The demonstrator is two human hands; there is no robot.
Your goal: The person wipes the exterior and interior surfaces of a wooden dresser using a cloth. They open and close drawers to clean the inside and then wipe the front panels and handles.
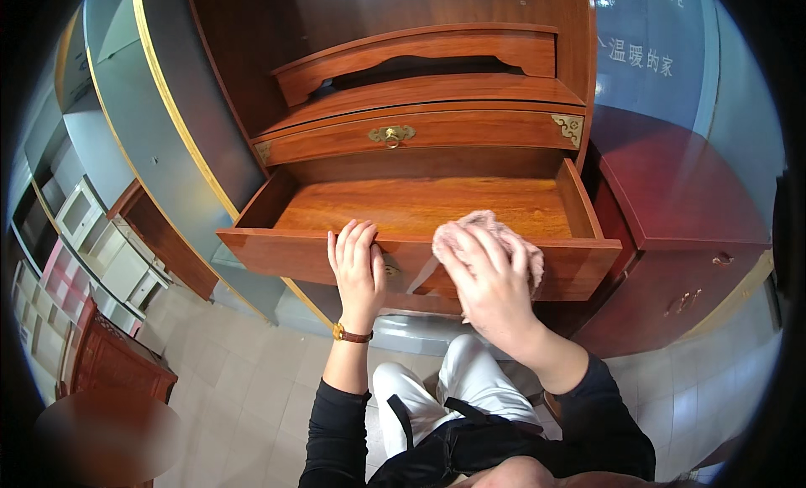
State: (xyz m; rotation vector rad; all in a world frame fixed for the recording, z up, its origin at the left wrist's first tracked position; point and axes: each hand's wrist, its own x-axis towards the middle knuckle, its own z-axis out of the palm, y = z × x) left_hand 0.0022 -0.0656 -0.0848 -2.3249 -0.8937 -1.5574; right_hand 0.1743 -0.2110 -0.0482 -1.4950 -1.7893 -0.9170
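Observation:
An open wooden drawer [415,201] extends from a reddish-brown cabinet, its inside bare. My left hand [357,271] rests on the top edge of the drawer front, fingers over the rim and a watch on the wrist. Farther right, my right hand [488,280] presses a pink cloth [532,252] against the top edge and outer face of the same drawer front. Between the hands, part of a brass fitting [391,268] shows on the front. Above is a closed drawer [466,128] with a brass ring pull [392,135] and brass corner pieces.
A dark red cabinet [680,186] stands close on the right. Panels with yellow edging [182,126] rise at the left. Farther left are white shelf units [116,255] and a carved wooden cabinet [110,356]. A shelf with a shaped rail [428,47] lies above the drawers.

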